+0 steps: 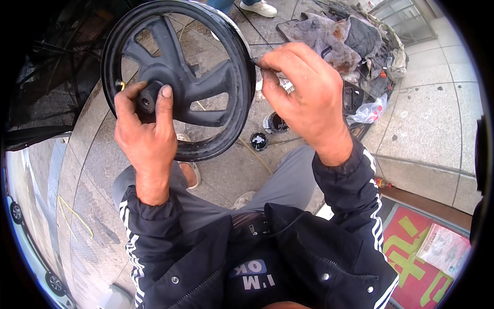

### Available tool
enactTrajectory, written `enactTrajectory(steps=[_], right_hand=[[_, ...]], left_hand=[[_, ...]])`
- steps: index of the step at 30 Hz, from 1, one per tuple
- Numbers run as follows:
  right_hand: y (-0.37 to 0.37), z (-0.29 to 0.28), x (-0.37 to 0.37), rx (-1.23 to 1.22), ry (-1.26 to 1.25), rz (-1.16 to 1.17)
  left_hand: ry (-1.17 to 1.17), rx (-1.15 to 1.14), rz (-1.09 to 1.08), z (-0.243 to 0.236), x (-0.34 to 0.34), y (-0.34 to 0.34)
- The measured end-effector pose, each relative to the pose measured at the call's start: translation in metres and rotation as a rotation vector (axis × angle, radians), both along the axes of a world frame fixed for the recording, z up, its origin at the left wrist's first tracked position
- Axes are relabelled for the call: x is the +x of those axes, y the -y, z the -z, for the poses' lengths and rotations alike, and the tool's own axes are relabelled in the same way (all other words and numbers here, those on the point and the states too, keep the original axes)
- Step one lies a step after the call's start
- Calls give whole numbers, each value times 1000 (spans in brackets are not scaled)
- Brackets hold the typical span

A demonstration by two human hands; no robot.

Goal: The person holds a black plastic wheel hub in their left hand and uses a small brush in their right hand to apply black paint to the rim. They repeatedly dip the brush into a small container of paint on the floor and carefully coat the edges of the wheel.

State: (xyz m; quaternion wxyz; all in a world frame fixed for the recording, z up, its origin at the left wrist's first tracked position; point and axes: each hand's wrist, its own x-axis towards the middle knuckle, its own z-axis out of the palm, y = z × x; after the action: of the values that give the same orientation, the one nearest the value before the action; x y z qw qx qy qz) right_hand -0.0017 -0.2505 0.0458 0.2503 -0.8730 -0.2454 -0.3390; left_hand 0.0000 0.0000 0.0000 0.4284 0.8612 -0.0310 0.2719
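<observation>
In front of me is a black motorcycle wheel rim (180,72) with broad spokes and no tyre on it. My left hand (146,136) has its thumb and fingers closed around the protruding hub at the rim's centre. At the rim's right edge, my right hand (309,98) is pinched, thumb near the bent forefinger. A small dark tip shows at its fingertips, against or very near the rim's edge; what it belongs to I cannot make out. Below that hand stand an open tin (278,122) with dark contents and a small round black-smeared lid or pot (259,141).
Stained cloths (334,41) lie heaped at the far right, with a clear plastic bag (370,110) beside them. A person's white shoe (259,7) shows at the top. At lower right is a red-and-green printed board (411,252). A yellow cord (77,216) lies on the left paving.
</observation>
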Motion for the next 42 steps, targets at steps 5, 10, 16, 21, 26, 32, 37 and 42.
enactTrajectory(steps=[5, 10, 16, 21, 26, 32, 37, 42], right_hand=[[0, -2, 0, -12, 8, -2], [-1, -5, 0, -49, -2, -26], [3, 4, -10, -121, -60, -99], [6, 2, -24, -137, -166, -107], [1, -5, 0, -107, 89, -78], [2, 0, 2, -232, 64, -122], [14, -9, -24, -227, -147, -202], [16, -19, -17, -52, -176, -142]], left_hand=[[20, 1, 3, 0, 0, 0], [5, -4, 1, -3, -2, 1], [15, 4, -3, -2, -1, -1], [-4, 22, -21, -4, -2, -4], [3, 37, -31, -2, 0, -6], [4, 27, -17, -4, -1, -4], [-15, -23, 7, -3, 0, -7], [19, -48, 6, 6, 5, -15]])
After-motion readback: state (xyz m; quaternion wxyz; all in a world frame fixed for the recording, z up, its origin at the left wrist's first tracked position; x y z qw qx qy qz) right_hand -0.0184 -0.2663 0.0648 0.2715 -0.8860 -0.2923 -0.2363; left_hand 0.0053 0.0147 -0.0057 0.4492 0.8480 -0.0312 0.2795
